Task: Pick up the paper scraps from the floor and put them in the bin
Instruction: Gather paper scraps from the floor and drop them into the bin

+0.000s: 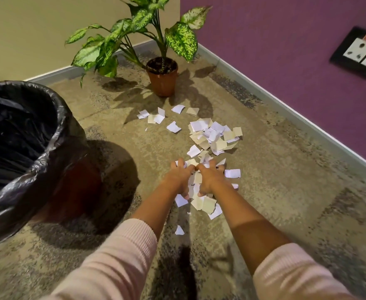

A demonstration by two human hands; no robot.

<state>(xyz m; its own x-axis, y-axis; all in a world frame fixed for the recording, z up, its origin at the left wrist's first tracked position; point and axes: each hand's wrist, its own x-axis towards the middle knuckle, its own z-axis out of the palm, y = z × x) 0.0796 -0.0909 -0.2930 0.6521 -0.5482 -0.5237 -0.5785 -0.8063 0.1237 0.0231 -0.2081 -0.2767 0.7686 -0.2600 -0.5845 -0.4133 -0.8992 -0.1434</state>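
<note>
Fingers (pixel 178 164) of my left hand (pixel 181 177) and right hand (pixel 210 177) curl around paper scraps (pixel 214 135), bunching them for one lift. Bin (pixel 61 126) stands close left.

Two grips are showing: the left grip (pixel 180 174) and the right grip (pixel 210 177). One bin (pixel 66 131) is standing on the floor. One potted plant (pixel 162 80) is standing in the corner. One socket plate (pixel 360 53) is sitting on the wall. Paper scraps (pixel 212 135) are lying in dozens, too heaped for an exact count.
</note>
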